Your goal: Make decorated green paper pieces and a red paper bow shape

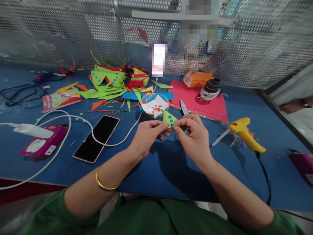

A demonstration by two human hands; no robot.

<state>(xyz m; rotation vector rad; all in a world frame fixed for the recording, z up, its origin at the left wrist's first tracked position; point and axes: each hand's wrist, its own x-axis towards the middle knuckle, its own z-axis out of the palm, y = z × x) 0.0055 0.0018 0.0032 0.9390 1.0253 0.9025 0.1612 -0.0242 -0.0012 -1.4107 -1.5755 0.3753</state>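
Note:
A small green paper piece (167,118) with blue squares on it is held up over the table, just in front of a clear dish (144,109). My left hand (147,136) pinches its lower left edge between thumb and fingers. At its right side, the thumb and forefinger of my right hand (194,135) close on the same paper near a blue square. Small red and orange bits lie on white paper in the dish. Scissors (184,107) lie partly hidden behind my right hand.
Green and red paper shapes (105,78) and scraps are heaped at the back left. A black phone (97,138) lies under a white cable at left. At right are a yellow glue gun (248,135), red sheets (193,102) and a black-and-white roll (210,89).

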